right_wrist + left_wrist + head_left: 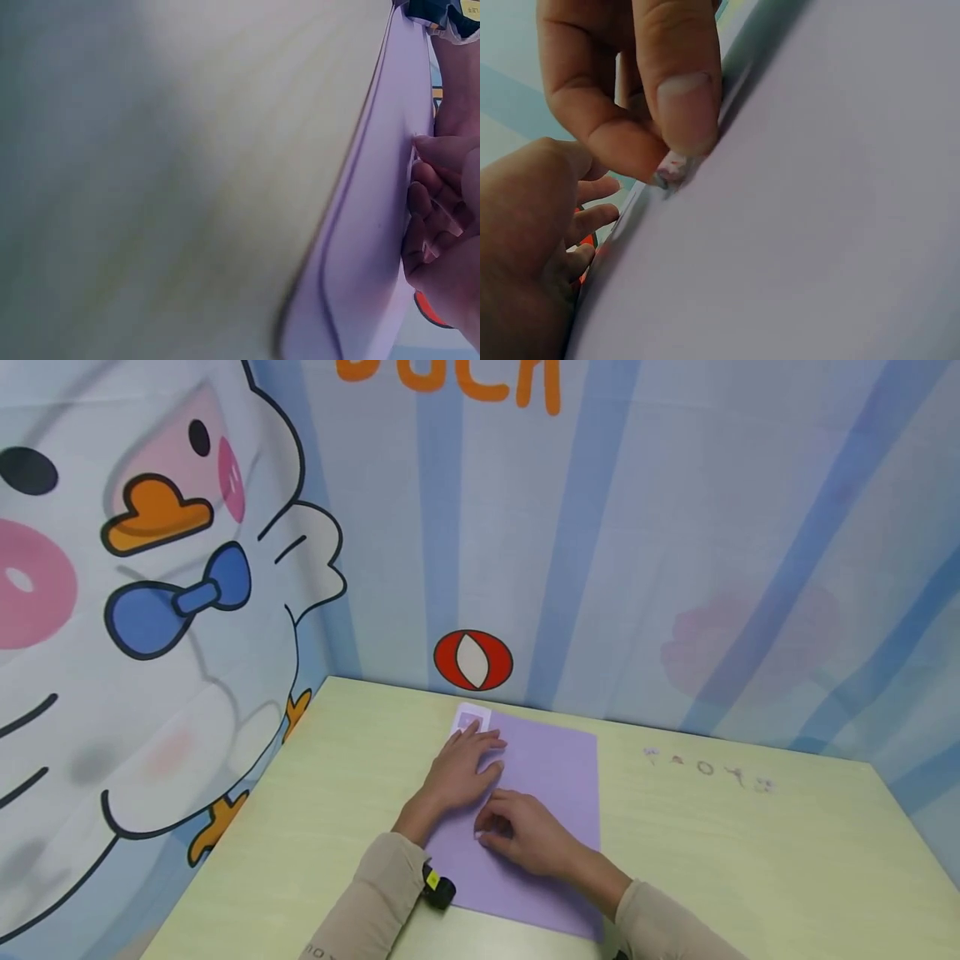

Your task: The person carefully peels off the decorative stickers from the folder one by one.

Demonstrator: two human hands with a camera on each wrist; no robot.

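Note:
A flat purple cover [551, 760], its corner rounded and its edge layered in the right wrist view, lies on the table. My right hand [528, 837] is over its middle, thumb and forefinger pinching a tiny piece [673, 171] with pink and grey marks, close to the surface. Whether that piece is a sticker, I cannot tell. My left hand [461, 770] rests with loosely spread fingers on the cover's upper left part, beside a white label [467, 710] that it partly hides. In the right wrist view the right hand [446, 217] shows at the right edge.
On the pale yellow table [750, 868], several tiny purplish pieces lie in a row to the right, among them a small ring [705, 767]. A cloth backdrop [615, 568] with a duck print stands behind and to the left. A black wrist device [437, 891] sits by the left sleeve.

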